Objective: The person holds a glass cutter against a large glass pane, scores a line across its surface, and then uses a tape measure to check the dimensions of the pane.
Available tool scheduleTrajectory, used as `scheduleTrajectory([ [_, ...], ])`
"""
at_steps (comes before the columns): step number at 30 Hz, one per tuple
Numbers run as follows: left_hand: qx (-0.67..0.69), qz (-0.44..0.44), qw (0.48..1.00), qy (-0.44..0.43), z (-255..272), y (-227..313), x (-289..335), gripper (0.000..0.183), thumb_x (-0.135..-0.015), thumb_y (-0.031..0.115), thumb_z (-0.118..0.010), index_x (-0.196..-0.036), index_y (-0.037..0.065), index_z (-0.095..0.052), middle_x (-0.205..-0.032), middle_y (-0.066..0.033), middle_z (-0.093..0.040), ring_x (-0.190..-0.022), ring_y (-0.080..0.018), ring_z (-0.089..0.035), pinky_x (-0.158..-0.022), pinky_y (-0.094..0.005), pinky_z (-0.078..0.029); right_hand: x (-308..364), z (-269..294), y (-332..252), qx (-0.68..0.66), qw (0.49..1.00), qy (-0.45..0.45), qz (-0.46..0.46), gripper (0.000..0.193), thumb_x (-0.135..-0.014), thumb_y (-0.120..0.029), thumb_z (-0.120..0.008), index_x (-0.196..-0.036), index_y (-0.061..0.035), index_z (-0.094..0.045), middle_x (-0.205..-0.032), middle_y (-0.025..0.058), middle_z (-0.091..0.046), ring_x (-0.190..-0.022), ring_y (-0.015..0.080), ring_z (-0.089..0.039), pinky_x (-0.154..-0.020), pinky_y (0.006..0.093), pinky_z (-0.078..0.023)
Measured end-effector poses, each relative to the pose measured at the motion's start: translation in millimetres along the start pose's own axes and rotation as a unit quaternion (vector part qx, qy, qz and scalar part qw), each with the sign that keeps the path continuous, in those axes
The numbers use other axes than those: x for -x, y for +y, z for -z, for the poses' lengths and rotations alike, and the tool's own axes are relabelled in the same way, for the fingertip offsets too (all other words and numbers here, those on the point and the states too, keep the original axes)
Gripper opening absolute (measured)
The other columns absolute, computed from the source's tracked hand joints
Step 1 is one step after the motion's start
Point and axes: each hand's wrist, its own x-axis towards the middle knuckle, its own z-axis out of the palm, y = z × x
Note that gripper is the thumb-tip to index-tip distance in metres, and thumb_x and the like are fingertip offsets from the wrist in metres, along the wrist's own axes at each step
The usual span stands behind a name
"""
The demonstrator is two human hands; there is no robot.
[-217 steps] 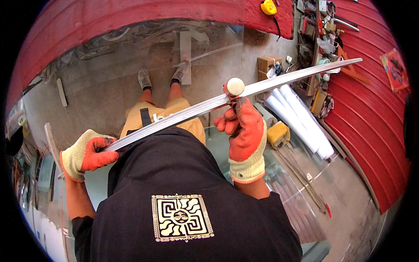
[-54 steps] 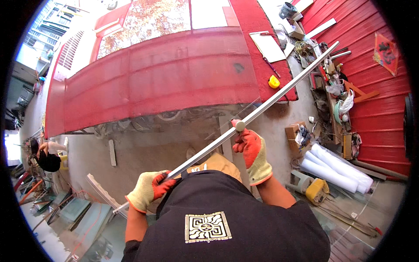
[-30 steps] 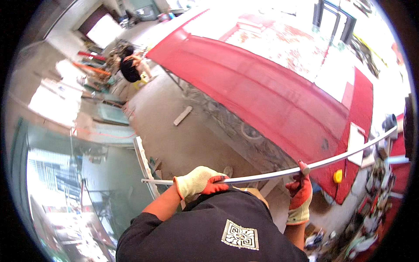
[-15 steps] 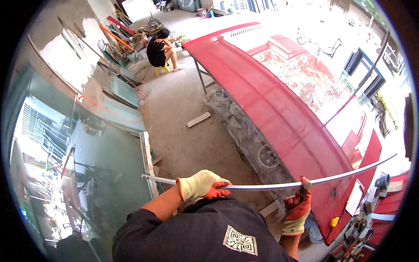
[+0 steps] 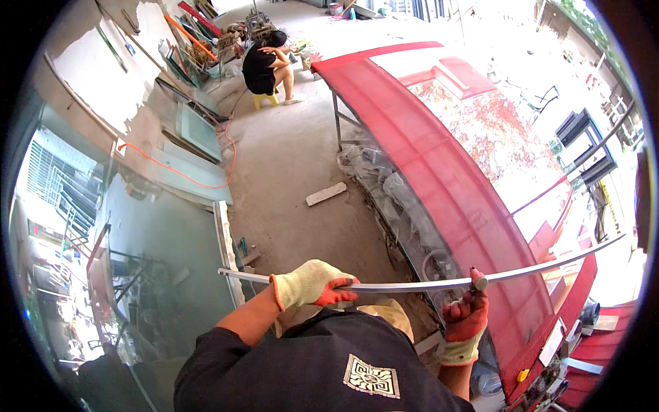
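A long, thin silvery metal strip (image 5: 405,286) stretches crosswise in front of me, looking bowed toward its right end. My left hand (image 5: 309,283), in a cream glove with a red-orange palm, is closed around it left of my body. My right hand (image 5: 465,323), gloved the same way, is closed with its raised fingers at the strip. A small round grey end (image 5: 482,283) shows by those fingertips; what it belongs to is hidden. The strip's right part passes over a long red panel (image 5: 439,172) on a stand.
A large glass sheet (image 5: 158,254) stands at left beside a pale edge strip (image 5: 228,240). A pale block (image 5: 326,193) lies on the floor. Crumpled clear plastic (image 5: 384,178) sits below the red panel. Farther off, a person (image 5: 264,69) sits on a yellow stool (image 5: 266,101). A yellow tape measure (image 5: 523,375) lies lower right.
The view has shifted, so the floor block, seated person and red panel's far end appear farther right. Both hands stay on the strip, which sits slightly higher in the picture.
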Motion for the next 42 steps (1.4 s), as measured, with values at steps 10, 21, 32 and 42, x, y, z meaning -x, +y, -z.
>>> scheduleTrajectory([
  [10, 0.006, 0.028, 0.997, 0.065, 84, -73, -41, 0.038, -0.095, 0.04, -0.073, -0.119, 0.01, -0.075, -0.092, -0.0186, -0.074, -0.085, -0.0369, -0.073, -0.075, -0.0407, -0.058, -110, -120, 13, 0.04, 0.998, -0.039, -0.043, 0.045, -0.106, -0.033, -0.044, -0.144, -0.018, -0.062, -0.075, -0.009, -0.034, -0.049, 0.006, -0.028, -0.052, 0.0281, -0.045],
  [21, -0.016, 0.055, 0.985, 0.162, 200, -158, -70, 0.038, -0.091, 0.037, -0.078, -0.116, 0.009, -0.076, -0.086, -0.0206, -0.072, -0.076, -0.0371, -0.071, -0.067, -0.0385, -0.057, -226, -282, 33, 0.032, 0.992, -0.07, -0.096, 0.039, -0.107, -0.03, -0.044, -0.138, -0.0203, -0.065, -0.069, -0.0106, -0.028, -0.047, 0.0041, -0.024, -0.047, 0.0237, -0.037],
  [32, 0.017, 0.005, 0.989, 0.148, 342, -343, -77, 0.036, -0.09, 0.035, -0.08, -0.115, 0.008, -0.077, -0.087, -0.0198, -0.073, -0.078, -0.0355, -0.072, -0.07, -0.0372, -0.057, -286, -461, 128, 0.005, 0.996, -0.067, -0.059, 0.043, -0.107, -0.029, -0.04, -0.144, -0.0184, -0.06, -0.067, -0.0111, -0.03, -0.046, 0.0036, -0.025, -0.048, 0.0232, -0.039],
  [42, 0.021, -0.018, 0.993, 0.116, 477, -446, -110, 0.036, -0.09, 0.035, -0.079, -0.115, 0.009, -0.077, -0.089, -0.02, -0.073, -0.08, -0.0359, -0.073, -0.07, -0.0368, -0.058, -333, -590, 166, -0.006, 0.999, -0.027, -0.044, 0.046, -0.107, -0.031, -0.042, -0.149, -0.0173, -0.056, -0.071, -0.0116, -0.036, -0.046, 0.0041, -0.026, -0.05, 0.0231, -0.042],
])
